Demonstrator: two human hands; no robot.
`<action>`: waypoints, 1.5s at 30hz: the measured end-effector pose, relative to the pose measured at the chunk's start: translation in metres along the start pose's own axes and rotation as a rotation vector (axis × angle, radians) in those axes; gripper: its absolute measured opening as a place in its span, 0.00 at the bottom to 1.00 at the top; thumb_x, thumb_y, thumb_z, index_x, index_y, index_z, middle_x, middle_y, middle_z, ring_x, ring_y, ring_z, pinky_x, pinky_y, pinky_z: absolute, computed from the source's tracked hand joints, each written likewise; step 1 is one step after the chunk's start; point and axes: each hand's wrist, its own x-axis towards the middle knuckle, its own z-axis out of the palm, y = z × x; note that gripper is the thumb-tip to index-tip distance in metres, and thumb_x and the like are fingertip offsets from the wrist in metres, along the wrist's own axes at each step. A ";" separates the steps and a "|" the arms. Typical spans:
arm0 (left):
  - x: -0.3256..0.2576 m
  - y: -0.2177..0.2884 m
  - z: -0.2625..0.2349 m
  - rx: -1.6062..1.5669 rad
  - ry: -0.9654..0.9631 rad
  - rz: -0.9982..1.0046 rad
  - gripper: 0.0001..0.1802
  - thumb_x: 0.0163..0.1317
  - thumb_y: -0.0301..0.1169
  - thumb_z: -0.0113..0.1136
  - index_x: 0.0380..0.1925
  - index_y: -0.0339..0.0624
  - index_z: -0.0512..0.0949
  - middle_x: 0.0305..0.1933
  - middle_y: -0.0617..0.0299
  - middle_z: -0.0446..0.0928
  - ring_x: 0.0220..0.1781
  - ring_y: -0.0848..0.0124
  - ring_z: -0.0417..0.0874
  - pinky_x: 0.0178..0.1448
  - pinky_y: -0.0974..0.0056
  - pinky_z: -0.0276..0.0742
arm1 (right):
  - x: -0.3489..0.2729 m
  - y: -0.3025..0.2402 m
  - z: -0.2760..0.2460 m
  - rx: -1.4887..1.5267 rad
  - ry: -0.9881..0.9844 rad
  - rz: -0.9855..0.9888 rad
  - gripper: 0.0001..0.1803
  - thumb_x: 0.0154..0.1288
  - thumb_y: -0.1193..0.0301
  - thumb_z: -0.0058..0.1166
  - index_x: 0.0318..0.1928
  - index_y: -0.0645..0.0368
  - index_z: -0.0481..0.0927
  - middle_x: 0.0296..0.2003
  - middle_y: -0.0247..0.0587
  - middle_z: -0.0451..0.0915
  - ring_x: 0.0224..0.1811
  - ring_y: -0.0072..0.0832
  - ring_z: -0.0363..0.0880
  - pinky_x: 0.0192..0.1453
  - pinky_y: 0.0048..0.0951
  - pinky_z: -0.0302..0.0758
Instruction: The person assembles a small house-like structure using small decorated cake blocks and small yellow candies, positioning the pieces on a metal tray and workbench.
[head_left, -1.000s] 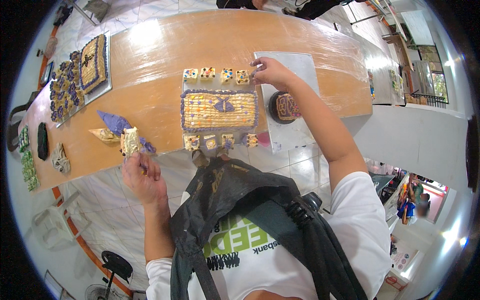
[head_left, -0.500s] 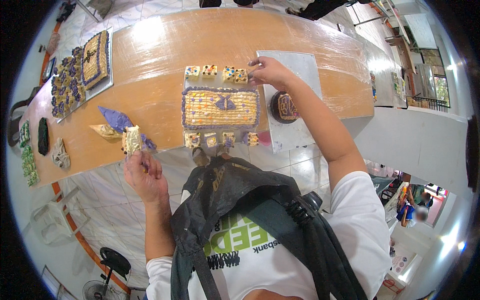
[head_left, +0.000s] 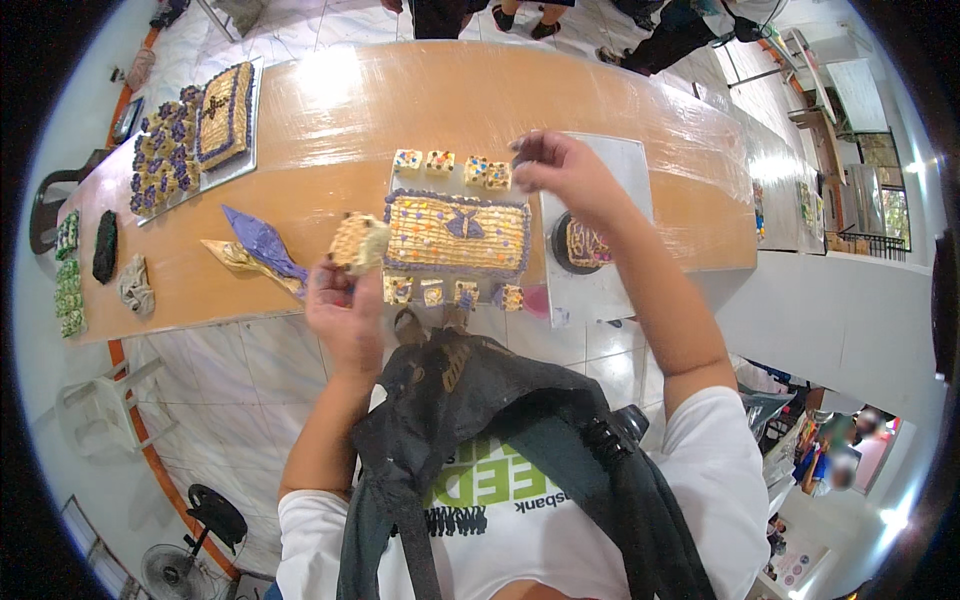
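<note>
My left hand [head_left: 345, 318] grips a small cream-frosted cake [head_left: 357, 243] from below, with dark bits along its edge. It hovers just left of a large rectangular cake [head_left: 430, 228] that has yellow piping, a purple border and a purple bow. My right hand [head_left: 572, 178] is at the far right corner of the cake's board, thumb and fingers curved apart with nothing visible between them. Its fingertips are close to a small cake with coloured dots [head_left: 497, 175]; whether they touch it I cannot tell. Other small cakes [head_left: 408, 160] line the board's far and near edges.
Purple and cream piping bags [head_left: 258, 240] lie left of the board. At the right, a small dark round cake [head_left: 585, 243] sits on a grey board [head_left: 625, 165]. Far left, a tray holds another rectangular cake [head_left: 224, 115] and purple-topped small cakes [head_left: 165, 160]. People stand beyond the table.
My left hand has carried the small cake rightward from beside the piping bags toward the large cake, turning it. My right hand stays by the far right small cakes. The view has shifted slightly.
</note>
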 end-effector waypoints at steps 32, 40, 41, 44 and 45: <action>0.035 -0.051 0.186 0.505 -0.295 0.284 0.16 0.45 0.27 0.60 0.35 0.30 0.72 0.19 0.68 0.68 0.20 0.83 0.65 0.24 0.76 0.64 | 0.017 0.026 -0.107 0.744 -0.257 0.487 0.15 0.58 0.77 0.49 0.46 0.71 0.68 0.43 0.56 0.73 0.46 0.41 0.75 0.55 0.40 0.74; 0.032 -0.065 0.199 0.486 -0.271 0.264 0.17 0.45 0.28 0.62 0.35 0.30 0.72 0.19 0.68 0.68 0.20 0.82 0.65 0.24 0.76 0.64 | 0.027 0.045 -0.114 0.856 -0.229 0.477 0.12 0.57 0.79 0.48 0.42 0.71 0.69 0.42 0.53 0.73 0.47 0.38 0.74 0.54 0.37 0.75; 0.032 -0.066 0.200 0.494 -0.276 0.258 0.17 0.45 0.28 0.62 0.35 0.30 0.72 0.19 0.68 0.68 0.20 0.82 0.65 0.24 0.76 0.64 | 0.028 0.048 -0.115 0.868 -0.243 0.470 0.11 0.57 0.79 0.48 0.41 0.71 0.69 0.41 0.52 0.73 0.46 0.38 0.74 0.54 0.37 0.75; 0.031 -0.067 0.202 0.525 -0.289 0.252 0.17 0.46 0.27 0.62 0.35 0.31 0.72 0.19 0.69 0.67 0.20 0.83 0.64 0.24 0.76 0.63 | 0.031 0.052 -0.119 0.881 -0.265 0.460 0.09 0.57 0.80 0.48 0.39 0.71 0.70 0.40 0.50 0.73 0.45 0.37 0.75 0.53 0.36 0.76; 0.030 -0.067 0.203 0.539 -0.291 0.256 0.17 0.46 0.27 0.62 0.35 0.31 0.72 0.19 0.69 0.67 0.20 0.83 0.64 0.24 0.76 0.63 | 0.031 0.052 -0.119 0.870 -0.261 0.465 0.09 0.57 0.79 0.48 0.39 0.70 0.70 0.39 0.50 0.73 0.45 0.36 0.75 0.53 0.35 0.76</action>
